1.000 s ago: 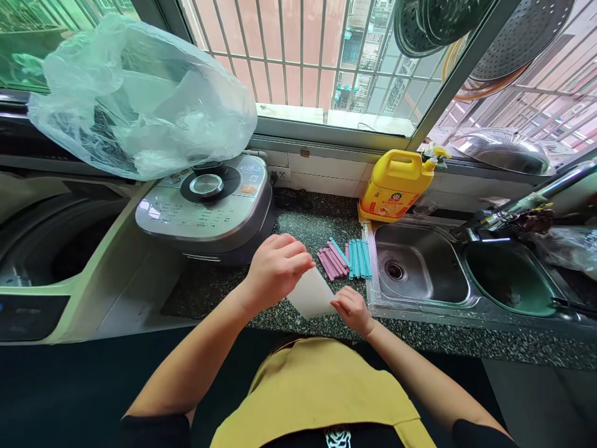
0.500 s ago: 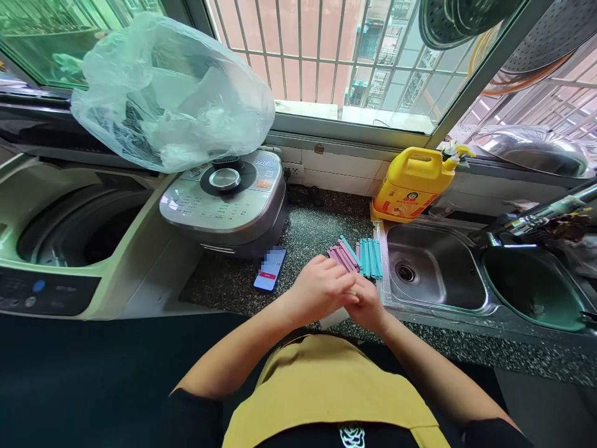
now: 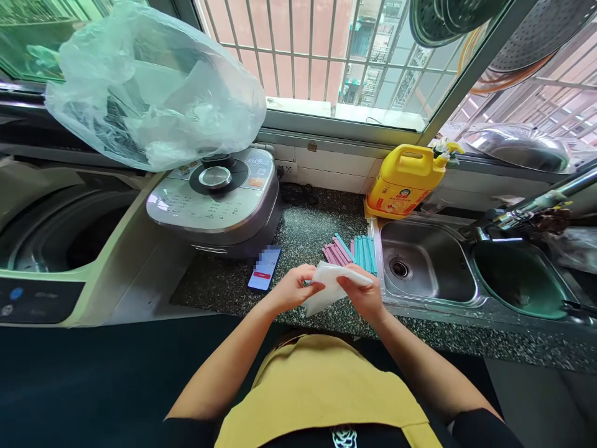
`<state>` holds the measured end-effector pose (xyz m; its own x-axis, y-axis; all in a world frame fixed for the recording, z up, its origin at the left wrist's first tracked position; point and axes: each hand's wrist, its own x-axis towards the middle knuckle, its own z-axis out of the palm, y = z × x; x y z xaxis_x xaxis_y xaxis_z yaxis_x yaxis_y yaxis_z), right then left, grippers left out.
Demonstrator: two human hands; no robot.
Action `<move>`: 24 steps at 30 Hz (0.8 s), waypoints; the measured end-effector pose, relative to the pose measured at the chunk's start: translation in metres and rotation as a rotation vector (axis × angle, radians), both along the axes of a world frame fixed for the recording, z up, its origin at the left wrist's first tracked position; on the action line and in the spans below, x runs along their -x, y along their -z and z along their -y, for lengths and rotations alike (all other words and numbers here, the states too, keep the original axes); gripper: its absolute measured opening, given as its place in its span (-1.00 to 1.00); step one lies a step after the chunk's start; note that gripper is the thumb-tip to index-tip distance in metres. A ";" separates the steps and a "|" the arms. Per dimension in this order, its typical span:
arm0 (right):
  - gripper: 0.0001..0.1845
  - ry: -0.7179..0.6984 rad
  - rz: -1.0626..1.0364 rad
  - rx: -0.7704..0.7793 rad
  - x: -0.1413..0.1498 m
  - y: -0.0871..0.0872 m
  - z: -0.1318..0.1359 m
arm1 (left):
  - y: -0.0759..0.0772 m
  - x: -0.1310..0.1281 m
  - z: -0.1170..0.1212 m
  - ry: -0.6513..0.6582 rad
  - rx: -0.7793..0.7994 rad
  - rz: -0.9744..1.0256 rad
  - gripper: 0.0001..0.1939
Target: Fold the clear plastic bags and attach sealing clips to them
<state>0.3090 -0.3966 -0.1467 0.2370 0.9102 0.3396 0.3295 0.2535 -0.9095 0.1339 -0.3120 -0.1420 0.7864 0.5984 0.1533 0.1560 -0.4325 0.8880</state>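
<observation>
Between my hands a white sheet, like a paper towel or thin cloth (image 3: pixel 327 287), is stretched above the counter edge. My left hand (image 3: pixel 296 288) pinches its left side between thumb and fingers. On the other side my right hand (image 3: pixel 362 291) grips it, thumb on top. Just beyond the sheet lie pink sticks (image 3: pixel 336 252) and teal sticks (image 3: pixel 365 254), side by side on the speckled counter (image 3: pixel 305 227); their near ends are partly hidden. A phone (image 3: pixel 264 269) with a lit screen rests to the left of my left hand.
A rice cooker (image 3: pixel 214 208) stands at the back left, under a large plastic bag (image 3: pixel 158 93). An open washing machine (image 3: pixel 116 249) is further left. At right are a yellow jug (image 3: pixel 403 180), a steel sink (image 3: pixel 424 261) and a green basin (image 3: pixel 517 280).
My hands were clasped together over the counter; now they have come apart with the white sheet spread between them. The view has shifted slightly to the right.
</observation>
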 end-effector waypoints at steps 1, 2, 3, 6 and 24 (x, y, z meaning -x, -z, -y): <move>-0.77 -0.018 0.027 -0.007 -0.005 -0.004 -0.001 | 0.003 0.000 0.001 -0.002 -0.014 -0.014 -0.77; -0.74 -0.035 0.072 -0.017 -0.011 -0.010 -0.002 | 0.005 0.000 0.001 -0.020 -0.040 -0.029 -0.72; -0.69 -0.054 0.138 -0.028 -0.017 -0.018 -0.004 | 0.006 0.000 0.002 -0.041 -0.071 -0.050 -0.69; -0.62 -0.135 0.408 -0.034 -0.030 -0.040 -0.013 | 0.003 -0.002 0.005 -0.049 -0.104 -0.124 -0.66; -0.71 -0.269 0.743 -0.085 -0.036 -0.049 -0.038 | 0.103 0.030 0.021 -0.186 0.550 -0.232 -0.53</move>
